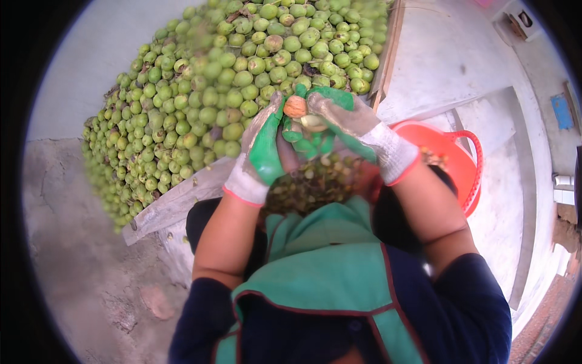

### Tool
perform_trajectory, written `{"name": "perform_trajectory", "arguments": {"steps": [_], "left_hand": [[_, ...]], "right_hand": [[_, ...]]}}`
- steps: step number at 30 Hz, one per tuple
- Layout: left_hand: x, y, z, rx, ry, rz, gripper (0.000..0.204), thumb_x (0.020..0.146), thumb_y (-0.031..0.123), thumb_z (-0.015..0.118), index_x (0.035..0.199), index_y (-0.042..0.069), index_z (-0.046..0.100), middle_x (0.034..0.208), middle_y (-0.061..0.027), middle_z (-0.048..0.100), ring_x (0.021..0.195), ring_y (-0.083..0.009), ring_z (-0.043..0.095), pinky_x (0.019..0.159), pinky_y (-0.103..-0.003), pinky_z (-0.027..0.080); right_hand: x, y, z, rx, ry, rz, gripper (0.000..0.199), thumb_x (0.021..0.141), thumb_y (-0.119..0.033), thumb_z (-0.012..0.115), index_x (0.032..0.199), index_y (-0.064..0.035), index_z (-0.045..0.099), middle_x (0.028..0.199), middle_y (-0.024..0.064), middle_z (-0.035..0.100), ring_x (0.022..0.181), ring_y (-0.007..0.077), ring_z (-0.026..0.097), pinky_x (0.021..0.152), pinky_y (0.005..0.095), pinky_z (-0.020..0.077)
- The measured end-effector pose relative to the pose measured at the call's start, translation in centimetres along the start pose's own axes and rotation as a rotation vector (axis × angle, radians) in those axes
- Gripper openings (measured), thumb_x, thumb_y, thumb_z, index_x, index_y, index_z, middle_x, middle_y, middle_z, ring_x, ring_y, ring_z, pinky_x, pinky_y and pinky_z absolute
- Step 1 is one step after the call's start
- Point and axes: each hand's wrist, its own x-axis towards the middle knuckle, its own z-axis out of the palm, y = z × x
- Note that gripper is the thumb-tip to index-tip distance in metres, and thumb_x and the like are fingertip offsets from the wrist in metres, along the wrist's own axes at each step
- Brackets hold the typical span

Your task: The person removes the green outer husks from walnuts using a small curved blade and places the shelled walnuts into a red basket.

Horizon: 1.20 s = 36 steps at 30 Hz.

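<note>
Green-gloved hands, two of them, grip one brown walnut, with one red container nearby.

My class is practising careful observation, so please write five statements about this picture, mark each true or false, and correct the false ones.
1. The left hand and the right hand both wear gloves. True.
2. The brown nut lies inside the red container. False: the brown nut is between the two gloved hands.
3. A pile of round green fruit lies beyond the hands. True.
4. The red container stands on the person's left. False: it stands on the person's right.
5. The apron is green with dark red edging. True.
</note>
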Motion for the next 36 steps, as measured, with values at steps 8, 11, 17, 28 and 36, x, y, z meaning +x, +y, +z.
{"name": "perform_trajectory", "arguments": {"steps": [8, 11, 17, 28, 36], "left_hand": [[-0.8, -0.4, 0.2, 0.688, 0.305, 0.343, 0.041, 0.100, 0.023, 0.061, 0.135, 0.002, 0.056, 0.115, -0.0122, 0.070, 0.078, -0.0183, 0.068, 0.070, -0.031, 0.058], [0.1, -0.7, -0.1, 1.307, 0.265, 0.786, 0.039, 0.092, 0.013, 0.071, 0.128, 0.001, 0.062, 0.112, -0.0152, 0.071, 0.078, -0.0219, 0.071, 0.071, -0.030, 0.057], [-1.1, -0.6, 0.2, 1.404, 0.181, 0.651, 0.046, 0.089, 0.012, 0.074, 0.131, 0.000, 0.060, 0.117, -0.0159, 0.071, 0.095, -0.0228, 0.072, 0.081, -0.033, 0.057], [-2.0, -0.1, 0.2, 0.816, 0.150, 0.309, 0.045, 0.102, 0.025, 0.056, 0.139, 0.000, 0.050, 0.111, -0.0206, 0.069, 0.074, -0.0277, 0.074, 0.056, -0.037, 0.064], [-1.7, -0.3, -0.1, 1.104, 0.232, 0.450, 0.047, 0.105, 0.032, 0.053, 0.138, -0.002, 0.051, 0.098, -0.0179, 0.072, 0.064, -0.0248, 0.072, 0.052, -0.033, 0.061]], "right_hand": [[-0.6, -4.1, 0.9, -0.728, 0.249, -0.368, 0.032, 0.098, -0.036, 0.062, 0.100, -0.0047, 0.069, 0.091, 0.0156, 0.072, 0.080, 0.0337, 0.070, 0.069, 0.0429, 0.0549], [-0.6, -2.7, 1.4, 0.158, 0.123, -0.032, 0.033, 0.098, -0.036, 0.067, 0.104, -0.0038, 0.069, 0.089, 0.0062, 0.073, 0.075, 0.0171, 0.067, 0.066, 0.0335, 0.0540], [-2.0, -2.1, 1.4, 0.159, 0.021, -0.162, 0.032, 0.095, -0.034, 0.074, 0.109, -0.0052, 0.069, 0.090, 0.0003, 0.070, 0.078, 0.0076, 0.061, 0.066, 0.0248, 0.0519], [-1.5, -4.5, 0.6, 0.035, -0.087, -0.099, 0.043, 0.092, -0.038, 0.075, 0.119, -0.0054, 0.065, 0.096, 0.0013, 0.070, 0.084, 0.0077, 0.063, 0.075, 0.0271, 0.0552], [-1.9, -3.8, 1.6, -0.241, 0.080, -0.420, 0.061, 0.087, -0.039, 0.080, 0.132, -0.0052, 0.058, 0.107, 0.0107, 0.071, 0.092, 0.0168, 0.070, 0.083, 0.0313, 0.0572]]}}
